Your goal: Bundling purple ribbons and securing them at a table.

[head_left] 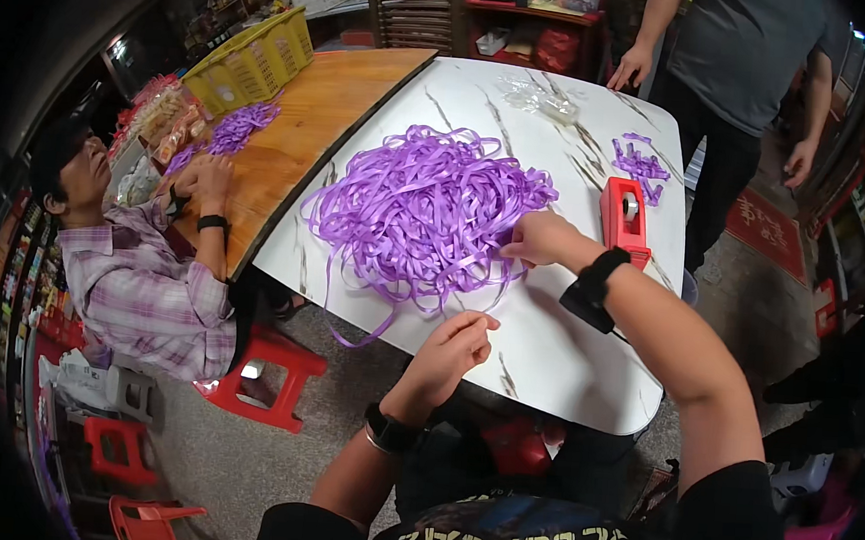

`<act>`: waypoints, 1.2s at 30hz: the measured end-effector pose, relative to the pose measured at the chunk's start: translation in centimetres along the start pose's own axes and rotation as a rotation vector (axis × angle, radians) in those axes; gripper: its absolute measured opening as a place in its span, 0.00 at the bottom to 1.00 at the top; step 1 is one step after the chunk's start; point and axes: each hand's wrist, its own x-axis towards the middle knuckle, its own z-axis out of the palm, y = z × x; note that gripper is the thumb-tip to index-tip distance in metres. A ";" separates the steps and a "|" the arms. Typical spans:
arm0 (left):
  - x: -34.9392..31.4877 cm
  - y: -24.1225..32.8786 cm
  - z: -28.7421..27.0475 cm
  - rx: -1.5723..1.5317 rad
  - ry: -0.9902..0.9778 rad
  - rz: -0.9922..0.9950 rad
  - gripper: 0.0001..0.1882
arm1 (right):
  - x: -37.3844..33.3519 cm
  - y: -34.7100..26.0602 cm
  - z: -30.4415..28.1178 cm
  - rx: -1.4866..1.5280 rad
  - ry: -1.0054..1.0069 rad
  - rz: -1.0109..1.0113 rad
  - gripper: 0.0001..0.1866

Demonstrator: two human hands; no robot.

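A large tangled heap of purple ribbon (417, 209) lies on the white marbled table (586, 371). My right hand (545, 240) is at the heap's right edge, its fingers pinched together on ribbon there. Near the table's front edge, my left hand (455, 344) is held with curled fingers below the heap; whether anything small is in it is hidden. To the right of my right hand stands a red tape dispenser (612, 217) with a roll in it. Beyond the dispenser lies a small pile of short purple ribbon pieces (642, 164).
Clear plastic packaging (540, 99) lies at the table's far side. Left, a wooden table (328, 112) holds a yellow crate (256, 62) and more purple ribbon (242, 128), where a person in a plaid shirt (151, 280) sits. Another person (743, 61) stands far right. A red stool (270, 374) is at lower left.
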 end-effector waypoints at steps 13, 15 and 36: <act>1.3 1.3 -1.6 -0.071 0.224 0.160 0.09 | -6.3 -2.9 -11.0 1.161 0.150 -0.199 0.08; 2.8 3.2 -0.1 -0.072 0.213 0.245 0.09 | -8.3 -2.9 -13.2 1.061 0.168 -0.334 0.08; 2.8 4.9 8.2 0.268 -0.468 -0.113 0.11 | -24.1 2.8 -3.4 1.334 0.131 -0.154 0.10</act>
